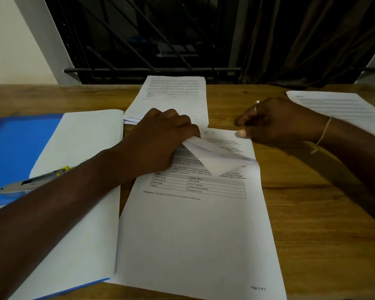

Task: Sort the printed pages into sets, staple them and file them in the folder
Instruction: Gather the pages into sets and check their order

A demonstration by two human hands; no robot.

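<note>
Page set (pixel 199 234) lies flat on worktop (pixel 323 213), directly in front, footer reads "Page 2". Left grip (pixel 160 137) is closed, pinching the top sheet (pixel 210 156) at its far left corner, which is folded back white side up. Right grip (pixel 275 124): fingers curled, thumb tip on the set's far right corner; whether it pinches cannot be told. Open blue folder (pixel 15 144) at left, stapler (pixel 30 184) lying on it. Second stack (pixel 173 98) beyond the set; loose pages (pixel 342 107) far right.
</note>
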